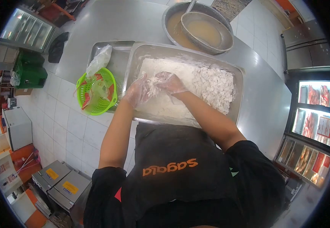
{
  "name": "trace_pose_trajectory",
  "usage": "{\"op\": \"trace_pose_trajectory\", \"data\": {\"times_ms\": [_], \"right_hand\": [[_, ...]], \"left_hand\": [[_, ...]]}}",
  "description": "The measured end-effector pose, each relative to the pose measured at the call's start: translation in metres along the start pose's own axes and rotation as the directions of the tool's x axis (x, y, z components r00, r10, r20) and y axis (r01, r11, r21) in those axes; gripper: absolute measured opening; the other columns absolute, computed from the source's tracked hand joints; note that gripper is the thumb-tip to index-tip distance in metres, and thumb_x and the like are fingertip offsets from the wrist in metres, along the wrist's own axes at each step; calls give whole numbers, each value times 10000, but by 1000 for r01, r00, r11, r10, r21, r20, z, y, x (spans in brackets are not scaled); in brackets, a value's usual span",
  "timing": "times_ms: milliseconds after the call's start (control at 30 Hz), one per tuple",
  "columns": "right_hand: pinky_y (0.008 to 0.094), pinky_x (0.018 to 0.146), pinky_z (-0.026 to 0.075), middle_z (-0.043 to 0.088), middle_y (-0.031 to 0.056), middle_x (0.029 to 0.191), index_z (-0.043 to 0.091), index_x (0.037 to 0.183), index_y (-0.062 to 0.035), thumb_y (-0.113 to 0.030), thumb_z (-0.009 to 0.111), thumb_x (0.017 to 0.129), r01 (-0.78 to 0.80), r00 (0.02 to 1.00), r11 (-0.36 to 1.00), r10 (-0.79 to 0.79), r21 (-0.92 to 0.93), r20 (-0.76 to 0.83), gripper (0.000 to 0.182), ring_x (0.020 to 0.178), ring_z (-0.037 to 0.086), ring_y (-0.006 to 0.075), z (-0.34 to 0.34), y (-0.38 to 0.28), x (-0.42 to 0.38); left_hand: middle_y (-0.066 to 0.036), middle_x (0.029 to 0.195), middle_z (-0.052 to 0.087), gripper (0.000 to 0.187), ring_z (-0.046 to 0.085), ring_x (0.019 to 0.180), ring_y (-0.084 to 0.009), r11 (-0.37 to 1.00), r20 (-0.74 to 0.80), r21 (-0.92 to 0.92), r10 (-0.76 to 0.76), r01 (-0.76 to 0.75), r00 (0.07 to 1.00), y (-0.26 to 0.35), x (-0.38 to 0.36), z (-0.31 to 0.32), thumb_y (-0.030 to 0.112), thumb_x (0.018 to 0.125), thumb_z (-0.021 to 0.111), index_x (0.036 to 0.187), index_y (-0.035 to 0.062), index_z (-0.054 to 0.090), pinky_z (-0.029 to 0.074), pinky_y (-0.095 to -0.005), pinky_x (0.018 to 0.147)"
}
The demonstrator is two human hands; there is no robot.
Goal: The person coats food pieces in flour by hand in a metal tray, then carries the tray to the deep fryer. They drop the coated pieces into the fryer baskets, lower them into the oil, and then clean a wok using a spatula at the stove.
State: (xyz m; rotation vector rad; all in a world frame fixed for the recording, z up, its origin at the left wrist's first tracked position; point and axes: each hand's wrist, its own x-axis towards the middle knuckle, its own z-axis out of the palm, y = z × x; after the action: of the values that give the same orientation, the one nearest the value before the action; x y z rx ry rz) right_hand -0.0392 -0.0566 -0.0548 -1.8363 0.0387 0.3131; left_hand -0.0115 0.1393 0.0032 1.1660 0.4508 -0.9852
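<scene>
L hand (136,93) & R hand (170,83), both in clear gloves, have fingers bent round a floury clump (152,88) that sits betw. them (can't tell if either actually grips it), just over the flour (165,108) in a metal tray (239,91). Tray's on a steel table (263,95), w/ a green basket (114,91) to its left & a lit display fridge (317,106) off right, past the tiled floor (68,117).

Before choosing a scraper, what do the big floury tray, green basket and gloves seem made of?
Floury tray: metal, likely stainless steel; grey with a dull, satin shine. Green basket: probably plastic; bright, uniform colour and regular holes. Gloves: thin, clear film, apparently plastic; wrinkled and see-through.
</scene>
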Motion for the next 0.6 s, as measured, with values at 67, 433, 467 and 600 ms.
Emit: {"op": "trace_pose_trajectory", "data": {"times_ms": [67,433,467,600], "right_hand": [[313,865,544,737,134,1023,712,1115,-48,-190,726,777,-82,992,996,85,-33,96,367,928,700,215,-12,-3,2],[456,898,546,692,241,1108,705,1076,1,-264,631,852,-1,953,394,280,-919,119,355,1023,683,374,-107,18,10],[448,910,544,679,246,1132,680,1128,-7,-281,642,846,98,972,468,144,-878,186,394,1026,675,378,-87,37,12],[438,965,505,659,268,1121,611,1231,19,-300,690,782,371,928,669,-237,-644,288,557,1034,644,402,7,53,-14]], "left_hand": [[-32,1020,663,378,630,914,-184,996,10,-84,-32,33,999,2,-5,6,436,983,572,1135,101,657,506,-332,858],[-267,1191,655,519,628,1150,-354,-338,218,929,171,-150,961,-47,58,-13,314,944,545,1342,-18,522,462,-417,1009],[-268,1155,669,540,645,1117,-355,-307,202,936,69,-172,977,-56,64,-18,316,930,552,1353,-16,508,478,-420,985],[-250,996,708,515,693,970,-340,-452,370,797,-158,-401,915,-75,66,-35,319,884,581,1296,9,564,527,-420,875]]}}
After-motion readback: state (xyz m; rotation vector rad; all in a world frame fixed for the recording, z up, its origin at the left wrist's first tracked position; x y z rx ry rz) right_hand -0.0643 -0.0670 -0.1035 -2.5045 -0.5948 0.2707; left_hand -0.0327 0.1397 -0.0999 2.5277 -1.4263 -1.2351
